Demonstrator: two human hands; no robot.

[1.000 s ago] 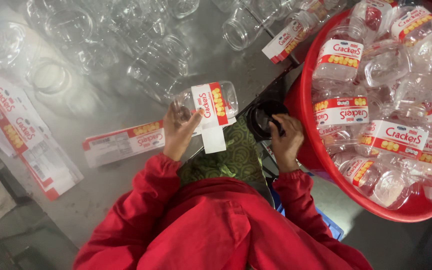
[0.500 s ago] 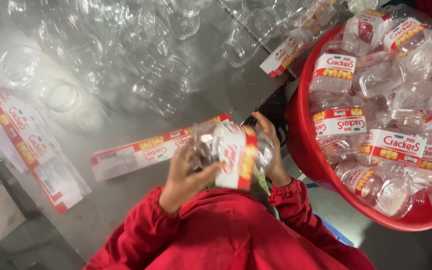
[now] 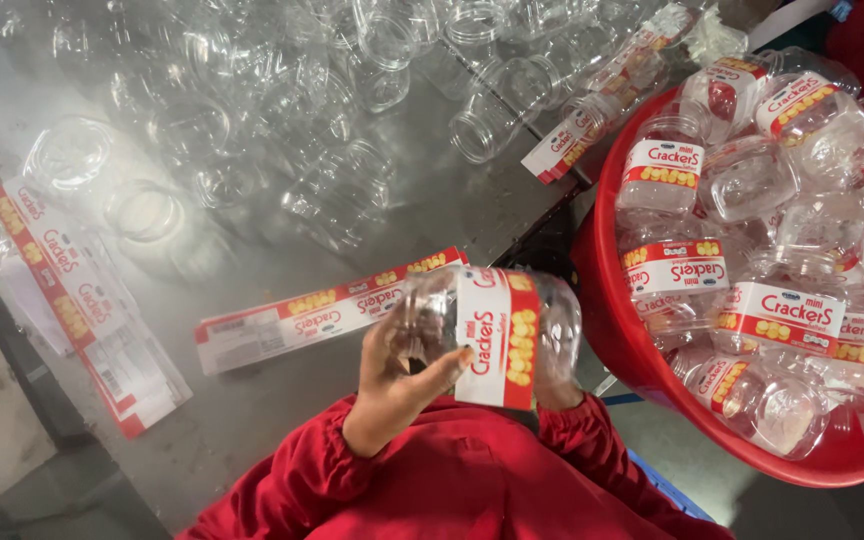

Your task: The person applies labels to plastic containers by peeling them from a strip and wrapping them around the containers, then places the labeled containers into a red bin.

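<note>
Above the red lap, both hands (image 3: 402,375) clasp a sideways labelled jar (image 3: 492,330).

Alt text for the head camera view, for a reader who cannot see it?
Two hands, left hand and right hand, hold a clear plastic jar with a red-and-white label. Labelled jars fill a red tub; unlabelled jars cover the table.

Clear jar (image 3: 492,335) with red-white-yellow label (image 3: 497,335); red tub (image 3: 622,340); red sleeves (image 3: 472,480); grey table (image 3: 432,190).
</note>
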